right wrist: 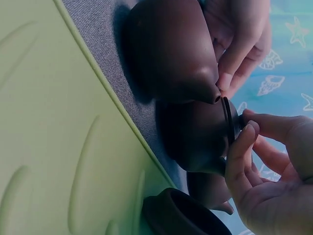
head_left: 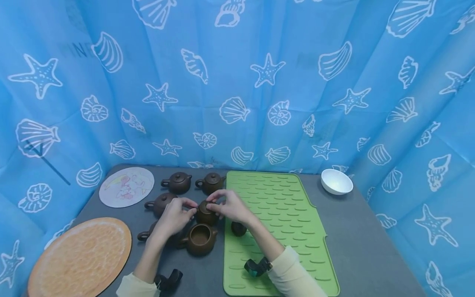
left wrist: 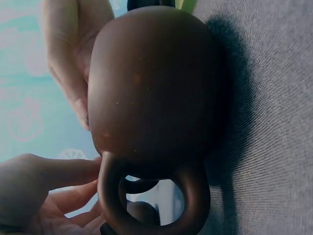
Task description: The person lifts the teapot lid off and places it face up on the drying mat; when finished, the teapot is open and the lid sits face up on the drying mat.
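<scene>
In the head view my left hand (head_left: 176, 216) pinches at the handle side of a small brown teapot (head_left: 205, 215). My right hand (head_left: 231, 206) reaches in from the other side. Its thumb and finger grip the knob of that pot's lid (right wrist: 233, 120), which sits at the rim in the right wrist view. Just in front stands a lidless teapot (head_left: 200, 241), open at the top; its round body and handle fill much of the left wrist view and partly hide my left fingers (left wrist: 73, 171). A round dark lid-like piece (head_left: 238, 229) lies on the green mat beside my right wrist.
More lidded brown teapots stand behind, one at the back left (head_left: 178, 182) and one at the back middle (head_left: 210, 183); others (head_left: 159, 205) are partly behind my left hand. The green ridged mat (head_left: 274, 206), white bowl (head_left: 337, 182), pale oval mat (head_left: 127, 187) and orange round mat (head_left: 81, 255) lie around.
</scene>
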### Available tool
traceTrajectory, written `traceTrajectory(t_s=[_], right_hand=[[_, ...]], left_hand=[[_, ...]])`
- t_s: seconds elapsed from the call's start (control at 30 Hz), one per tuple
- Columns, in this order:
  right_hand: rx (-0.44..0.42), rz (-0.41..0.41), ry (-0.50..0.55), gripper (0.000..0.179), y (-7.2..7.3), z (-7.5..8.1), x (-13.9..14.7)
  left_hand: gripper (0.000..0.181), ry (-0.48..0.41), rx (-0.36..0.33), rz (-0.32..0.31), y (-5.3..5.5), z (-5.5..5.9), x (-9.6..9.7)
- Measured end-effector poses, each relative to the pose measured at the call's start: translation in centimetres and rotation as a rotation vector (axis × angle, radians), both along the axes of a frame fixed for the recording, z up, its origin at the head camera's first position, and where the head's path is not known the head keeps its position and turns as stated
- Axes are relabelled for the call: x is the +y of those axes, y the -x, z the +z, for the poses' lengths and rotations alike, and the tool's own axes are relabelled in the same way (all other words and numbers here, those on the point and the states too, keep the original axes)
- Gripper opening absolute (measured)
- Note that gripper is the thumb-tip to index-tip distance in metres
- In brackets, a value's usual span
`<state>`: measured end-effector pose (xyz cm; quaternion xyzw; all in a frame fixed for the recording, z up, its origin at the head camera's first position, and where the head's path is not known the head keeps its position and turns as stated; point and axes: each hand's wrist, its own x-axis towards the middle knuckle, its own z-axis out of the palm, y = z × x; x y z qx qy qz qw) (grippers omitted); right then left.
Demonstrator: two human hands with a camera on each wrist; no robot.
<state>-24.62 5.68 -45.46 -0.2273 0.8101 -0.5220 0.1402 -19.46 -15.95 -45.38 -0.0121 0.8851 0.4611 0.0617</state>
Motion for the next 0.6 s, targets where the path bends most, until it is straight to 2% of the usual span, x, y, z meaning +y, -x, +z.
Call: traceTrajectory(t_s=[0.37,0.6], right_hand=[[0.022,-0.009,-0.008,0.015,-0.2,-0.2,-0.1],[0.031,-0.033,0.043,0.016,-1.4,0.4,0.7]], left_hand=[[0.017,-0.001,-0.023,0.016,0.3,0.1,0.1],[0.016,0.013,-0.030,0.000,0.6,0.0,-0.2]])
